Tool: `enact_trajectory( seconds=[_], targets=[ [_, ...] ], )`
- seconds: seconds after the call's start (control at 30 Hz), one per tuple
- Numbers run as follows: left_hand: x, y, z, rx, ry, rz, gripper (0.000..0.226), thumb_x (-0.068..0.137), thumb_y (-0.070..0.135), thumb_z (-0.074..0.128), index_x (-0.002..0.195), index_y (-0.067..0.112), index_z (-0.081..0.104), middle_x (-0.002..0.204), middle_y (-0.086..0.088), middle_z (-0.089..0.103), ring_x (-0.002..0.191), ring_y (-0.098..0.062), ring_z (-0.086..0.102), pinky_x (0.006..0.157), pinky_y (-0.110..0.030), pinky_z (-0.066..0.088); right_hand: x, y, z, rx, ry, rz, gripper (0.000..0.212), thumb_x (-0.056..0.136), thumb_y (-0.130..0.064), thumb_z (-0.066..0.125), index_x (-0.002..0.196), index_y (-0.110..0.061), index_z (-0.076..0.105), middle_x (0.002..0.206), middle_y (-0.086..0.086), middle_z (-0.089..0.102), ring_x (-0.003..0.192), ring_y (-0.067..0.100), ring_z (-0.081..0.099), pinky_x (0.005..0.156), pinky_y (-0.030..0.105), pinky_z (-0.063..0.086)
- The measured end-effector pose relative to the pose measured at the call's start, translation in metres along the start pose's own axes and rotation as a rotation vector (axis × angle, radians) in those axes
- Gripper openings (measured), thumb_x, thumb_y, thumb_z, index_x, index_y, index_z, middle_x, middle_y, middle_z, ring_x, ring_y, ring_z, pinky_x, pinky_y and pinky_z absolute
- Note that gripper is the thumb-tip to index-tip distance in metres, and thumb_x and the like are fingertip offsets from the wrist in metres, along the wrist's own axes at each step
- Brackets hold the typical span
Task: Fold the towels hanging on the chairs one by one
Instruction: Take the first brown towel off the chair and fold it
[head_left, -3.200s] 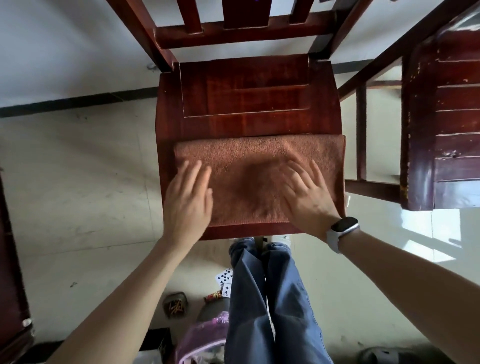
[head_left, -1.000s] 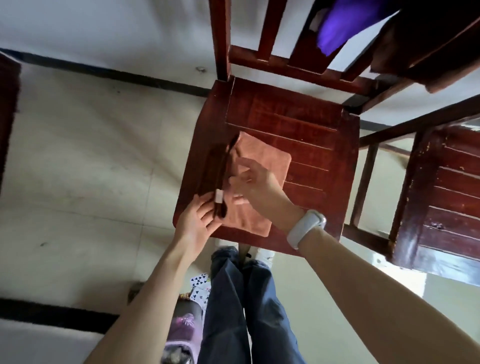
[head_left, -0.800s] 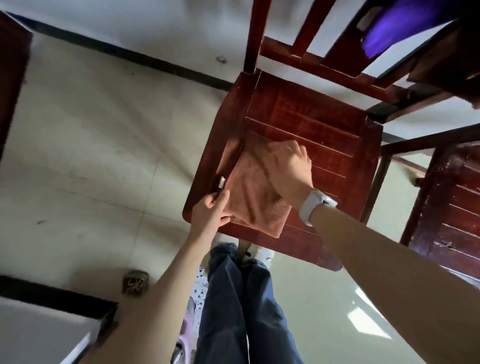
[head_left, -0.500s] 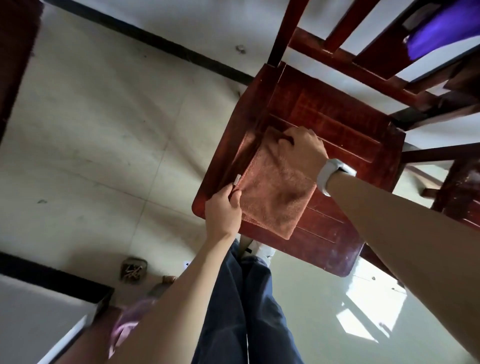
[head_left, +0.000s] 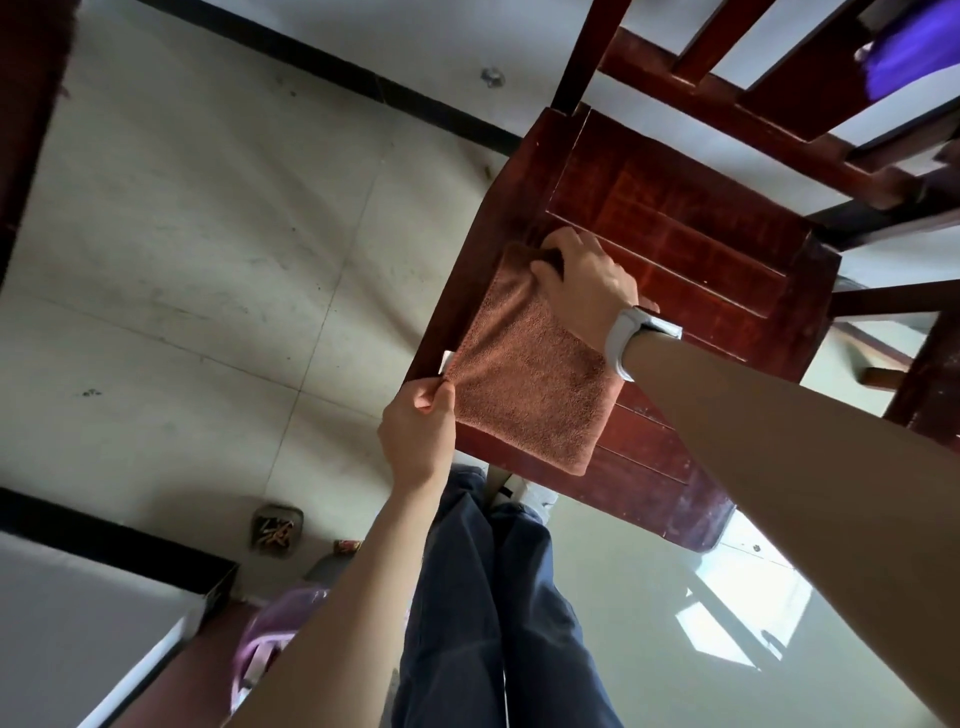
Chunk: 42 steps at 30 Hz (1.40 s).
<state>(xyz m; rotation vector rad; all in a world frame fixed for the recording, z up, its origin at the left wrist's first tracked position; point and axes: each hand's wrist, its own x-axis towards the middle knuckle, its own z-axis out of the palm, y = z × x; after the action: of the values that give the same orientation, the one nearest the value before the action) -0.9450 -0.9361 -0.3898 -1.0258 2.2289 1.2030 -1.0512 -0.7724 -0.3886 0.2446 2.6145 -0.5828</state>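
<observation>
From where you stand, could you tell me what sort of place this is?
Probably a room in a home: wooden chairs stand on a pale tiled floor, a brown towel is being folded on one seat, and small clutter lies on the floor.

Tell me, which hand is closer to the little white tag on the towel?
Left. The left hand pinches the brown towel at its near left corner, right beside the white tag. The right hand grips the towel's far corner, farther from the tag.
</observation>
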Motion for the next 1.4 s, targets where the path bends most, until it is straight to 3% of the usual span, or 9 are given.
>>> enact_trajectory(
  seconds=[0.13,0.23,0.47,0.63,0.77,0.9,1.0,1.23,1.4],
  targets=[
    [-0.001,0.002,-0.001,0.101,0.01,0.131,0.018,0.089,0.018,0.053,0.096,0.006,0.064,0.088,-0.009,0.068,0.077,-0.018,0.056,0.064,-0.019,0.031,-0.013,0.005,-0.001,0.048,0.245,-0.103,0.031,0.092,-0.026,0.044,0.12,-0.014,0.052,0.12,0.01,0.052,0.112,0.027,0.049,0.094,0.042,0.035],
    [0.001,0.006,-0.001,0.162,0.008,0.199,0.023,0.089,0.027,0.053,0.098,0.009,0.064,0.079,-0.003,0.065,0.075,-0.019,0.059,0.064,-0.023,0.036,-0.041,0.018,0.0,-0.056,0.42,-0.289,0.031,0.087,-0.013,0.046,0.115,-0.009,0.059,0.112,0.012,0.059,0.102,0.028,0.056,0.092,0.046,0.04],
    [0.022,0.004,0.006,0.389,0.039,0.251,0.032,0.092,0.033,0.048,0.101,0.006,0.062,0.092,-0.018,0.067,0.09,-0.035,0.059,0.069,-0.036,0.04,-0.083,0.035,0.047,-0.502,0.132,-0.3,0.052,0.089,-0.035,0.037,0.138,-0.018,0.038,0.145,0.02,0.036,0.135,0.034,0.035,0.107,0.06,0.022],
    [0.023,0.012,0.004,0.533,0.045,0.315,0.029,0.092,0.026,0.049,0.104,0.002,0.058,0.104,-0.019,0.059,0.099,-0.035,0.054,0.077,-0.043,0.043,-0.075,0.035,0.06,-0.483,0.055,-0.263,0.055,0.089,-0.04,0.034,0.142,-0.025,0.029,0.15,0.019,0.027,0.139,0.034,0.026,0.11,0.059,0.015],
    [0.022,0.027,-0.002,0.627,0.102,0.687,0.037,0.081,0.01,0.06,0.117,0.004,0.053,0.117,-0.02,0.055,0.107,-0.038,0.053,0.081,-0.046,0.047,-0.087,0.04,0.048,-0.238,0.192,-0.293,0.047,0.089,-0.026,0.039,0.135,-0.013,0.041,0.144,0.02,0.037,0.135,0.034,0.034,0.111,0.057,0.019],
    [0.027,0.052,0.008,0.854,-0.106,1.116,0.049,0.089,0.025,0.046,0.136,0.012,0.039,0.145,-0.016,0.037,0.135,-0.035,0.032,0.101,-0.047,0.038,-0.124,0.046,0.045,0.167,0.308,0.148,0.05,0.087,-0.029,0.043,0.131,-0.007,0.041,0.128,0.018,0.048,0.114,0.034,0.049,0.094,0.048,0.043],
    [0.039,0.062,0.026,1.055,-0.383,1.326,0.059,0.088,0.042,0.038,0.141,0.019,0.031,0.152,-0.016,0.023,0.14,-0.039,0.016,0.11,-0.052,0.024,-0.144,0.04,0.05,0.368,0.082,0.463,0.058,0.087,-0.04,0.051,0.135,-0.012,0.036,0.123,0.009,0.051,0.112,0.028,0.051,0.091,0.04,0.042],
    [0.059,0.066,0.036,1.237,-0.418,1.207,0.074,0.081,0.065,0.033,0.145,0.032,0.016,0.157,-0.006,0.004,0.144,-0.031,0.002,0.113,-0.053,0.015,-0.138,0.035,0.048,0.72,0.011,0.664,0.056,0.083,-0.027,0.062,0.129,-0.015,0.033,0.122,0.009,0.057,0.108,0.029,0.056,0.088,0.033,0.044],
    [0.027,0.059,0.04,1.215,-0.313,1.038,0.069,0.08,0.062,0.032,0.142,0.03,0.027,0.155,-0.008,0.018,0.138,-0.033,0.024,0.099,-0.055,0.032,-0.12,0.084,-0.003,0.414,0.294,0.5,0.039,0.087,-0.024,0.057,0.123,-0.015,0.047,0.118,0.007,0.054,0.105,0.028,0.055,0.091,0.039,0.04]
  ],
)
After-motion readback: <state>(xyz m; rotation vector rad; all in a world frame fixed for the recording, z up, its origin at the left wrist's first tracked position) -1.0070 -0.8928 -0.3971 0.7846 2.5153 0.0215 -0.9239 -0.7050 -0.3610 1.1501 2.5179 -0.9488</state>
